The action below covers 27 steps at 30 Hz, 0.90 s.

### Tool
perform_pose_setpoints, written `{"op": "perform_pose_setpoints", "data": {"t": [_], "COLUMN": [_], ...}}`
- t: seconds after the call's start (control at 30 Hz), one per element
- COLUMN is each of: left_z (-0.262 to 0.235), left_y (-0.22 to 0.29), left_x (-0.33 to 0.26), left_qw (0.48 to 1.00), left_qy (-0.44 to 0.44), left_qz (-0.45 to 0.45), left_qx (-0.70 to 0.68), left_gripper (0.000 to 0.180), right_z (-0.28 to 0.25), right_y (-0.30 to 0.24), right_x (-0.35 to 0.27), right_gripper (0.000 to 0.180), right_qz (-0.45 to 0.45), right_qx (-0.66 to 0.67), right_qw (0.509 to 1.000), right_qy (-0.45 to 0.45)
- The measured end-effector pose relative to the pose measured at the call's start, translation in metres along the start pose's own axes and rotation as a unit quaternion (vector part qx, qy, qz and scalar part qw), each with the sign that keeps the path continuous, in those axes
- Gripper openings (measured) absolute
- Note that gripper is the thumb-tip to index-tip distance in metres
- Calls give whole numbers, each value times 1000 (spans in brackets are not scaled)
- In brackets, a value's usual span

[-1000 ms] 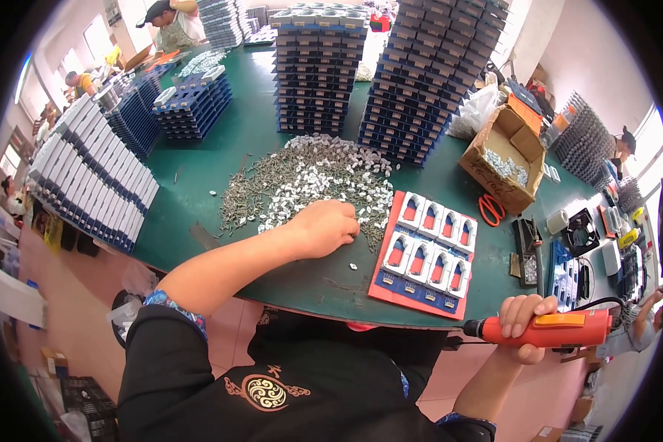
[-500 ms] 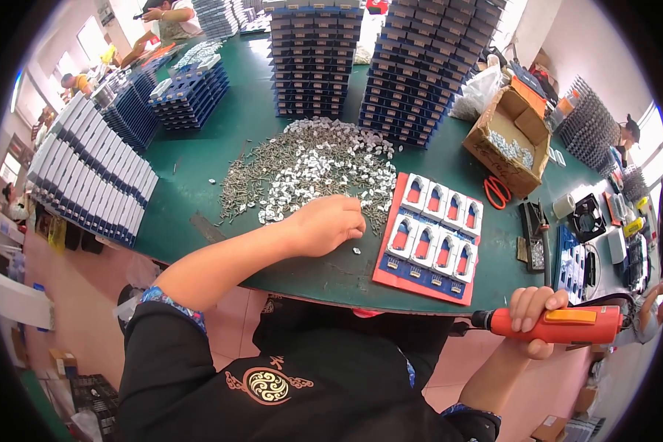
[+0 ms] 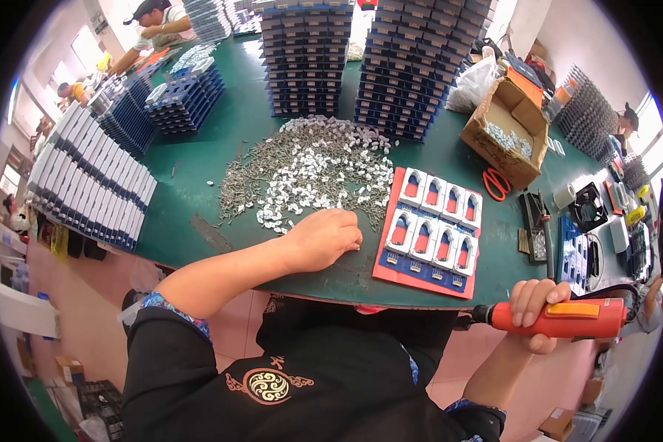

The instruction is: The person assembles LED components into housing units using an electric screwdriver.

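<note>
My left hand (image 3: 325,239) is low over the green table, its fingers pinched together at the near edge of a heap of screws (image 3: 247,180) and small white plastic pieces (image 3: 302,180). Whatever lies between those fingertips is too hidden to make out. Just right of it rests a red board (image 3: 383,274) carrying blue circuit boards (image 3: 414,269) with two rows of white oval-windowed frames (image 3: 423,237). My right hand (image 3: 532,313) is wrapped round a red electric screwdriver (image 3: 593,322) with an orange lever, held level beyond the table's front edge, its black tip pointing left.
Tall stacks of blue trays (image 3: 306,66) rise behind the heap. White-and-blue units (image 3: 88,180) line the left edge. At right are a cardboard box (image 3: 504,132) of small parts, orange-handled scissors (image 3: 496,184), a black holder (image 3: 535,225) and a tape roll (image 3: 564,195). Another person (image 3: 158,29) works far left.
My left hand has shifted slightly nearer to me, over the spot where a loose white piece lay; that piece no longer shows there. My right hand keeps holding the screwdriver.
</note>
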<state>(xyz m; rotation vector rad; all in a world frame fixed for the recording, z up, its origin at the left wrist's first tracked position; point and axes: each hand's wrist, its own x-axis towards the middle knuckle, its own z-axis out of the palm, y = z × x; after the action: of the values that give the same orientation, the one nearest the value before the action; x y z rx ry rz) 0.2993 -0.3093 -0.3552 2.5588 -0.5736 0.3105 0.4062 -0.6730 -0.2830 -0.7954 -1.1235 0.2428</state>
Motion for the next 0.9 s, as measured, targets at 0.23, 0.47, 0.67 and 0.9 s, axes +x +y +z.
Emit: {"op": "perform_pose_setpoints", "data": {"t": [0.23,0.47,0.67,0.9], "left_z": [3,-3,1,67], "left_y": [6,9,34,56], "left_x": [5,2,69,164], "left_qw": [1000,999,998,972], "left_qy": [-10,-7,46,29], "left_qz": [-26,-36,36,200], "left_qx": [12,17,-36,-122], "left_gripper": [8,10,10,7], "right_z": [-5,-7,-14,-9], "right_y": [-1,2,-8,-27], "right_x": [-1,-1,-4,-9], "right_gripper": [60,60,58,58], "right_qz": [-3,-8,-24,-43], "right_qx": [-14,1,-11,-26], "right_qw": [1000,1000,1000,998], "right_qy": [8,2,-17,31]}}
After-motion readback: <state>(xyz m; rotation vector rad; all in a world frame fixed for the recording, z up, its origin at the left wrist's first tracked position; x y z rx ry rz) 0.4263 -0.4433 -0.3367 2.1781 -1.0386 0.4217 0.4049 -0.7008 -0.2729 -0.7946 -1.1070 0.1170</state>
